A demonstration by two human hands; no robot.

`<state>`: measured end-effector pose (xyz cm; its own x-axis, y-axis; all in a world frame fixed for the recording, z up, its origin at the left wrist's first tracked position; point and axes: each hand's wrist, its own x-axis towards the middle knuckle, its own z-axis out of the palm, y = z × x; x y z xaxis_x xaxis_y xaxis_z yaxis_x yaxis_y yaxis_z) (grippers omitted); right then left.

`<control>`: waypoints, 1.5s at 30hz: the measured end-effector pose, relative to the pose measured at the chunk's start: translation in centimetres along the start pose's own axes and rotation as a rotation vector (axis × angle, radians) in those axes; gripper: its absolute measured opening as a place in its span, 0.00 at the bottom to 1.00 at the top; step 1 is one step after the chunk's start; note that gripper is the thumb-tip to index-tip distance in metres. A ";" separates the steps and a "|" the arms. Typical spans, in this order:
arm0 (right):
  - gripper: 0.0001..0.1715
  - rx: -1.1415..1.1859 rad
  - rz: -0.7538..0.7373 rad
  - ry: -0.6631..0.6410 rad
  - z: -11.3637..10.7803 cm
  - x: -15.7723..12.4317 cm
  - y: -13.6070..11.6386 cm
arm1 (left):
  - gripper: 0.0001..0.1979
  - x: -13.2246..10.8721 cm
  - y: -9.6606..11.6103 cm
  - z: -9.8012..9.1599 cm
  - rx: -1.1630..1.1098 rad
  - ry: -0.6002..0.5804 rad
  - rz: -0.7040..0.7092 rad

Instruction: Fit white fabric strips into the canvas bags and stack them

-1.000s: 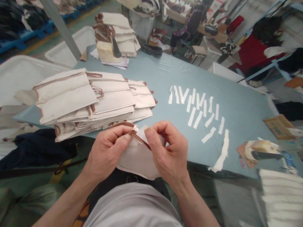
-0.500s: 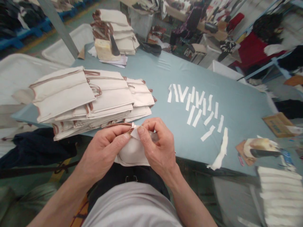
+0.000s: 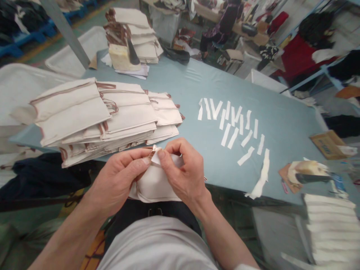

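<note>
1. A cream, brown-edged fabric piece (image 3: 157,183) hangs at the near edge of the pale-blue table (image 3: 191,86).
2. The left hand (image 3: 122,174) pinches its top; the right hand (image 3: 184,170) pinches a small white strip (image 3: 155,159) there, both hiding parts of it.
3. Brown-trimmed cream cloth bags (image 3: 129,116) lie piled just beyond the left hand, crowding the table.
4. Loose white strips (image 3: 225,135) lie rightward.
</note>
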<state>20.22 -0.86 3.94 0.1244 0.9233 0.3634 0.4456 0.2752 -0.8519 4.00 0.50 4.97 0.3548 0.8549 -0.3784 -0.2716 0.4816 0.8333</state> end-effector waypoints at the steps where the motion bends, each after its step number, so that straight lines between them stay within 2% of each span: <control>1: 0.13 -0.008 -0.019 0.008 0.0 0.0 0.1 | 0.13 0.0 0.1 0.1 -0.005 0.003 -0.003; 7: 0.13 -0.025 -0.159 0.037 0.2 0.0 0.6 | 0.10 0.0 0.4 0.4 0.008 0.040 0.001; 13: 0.13 -0.122 -0.230 0.017 0.1 0.1 1.3 | 0.12 -0.3 0.1 0.0 0.129 0.058 0.023; 19: 0.13 -0.170 -0.265 -0.020 0.2 0.0 1.7 | 0.11 -0.1 0.3 -0.1 0.147 0.077 0.032; 26: 0.14 -0.180 -0.344 0.047 0.4 -0.1 1.9 | 0.12 -0.1 0.3 0.0 0.109 0.090 0.034; 30: 0.15 -0.181 -0.300 0.001 0.4 -0.1 1.8 | 0.15 -0.3 0.0 0.0 0.097 0.126 0.013; 35: 0.14 -0.120 -0.294 0.008 0.4 -0.2 1.5 | 0.16 -0.3 -1.1 -0.2 0.190 0.178 0.101; 40: 0.13 -0.034 -0.145 -0.001 0.8 -0.6 1.2 | 0.16 -0.3 -2.0 -0.8 0.337 0.233 0.180; 45: 0.12 0.000 -0.104 0.000 1.0 -0.9 1.2 | 0.17 -0.5 -2.3 -0.9 0.433 0.304 0.221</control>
<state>19.77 -1.11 2.20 0.0776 0.8895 0.4502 0.4563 0.3698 -0.8093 3.62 -0.85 2.86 0.0402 0.9741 -0.2224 0.1036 0.2173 0.9706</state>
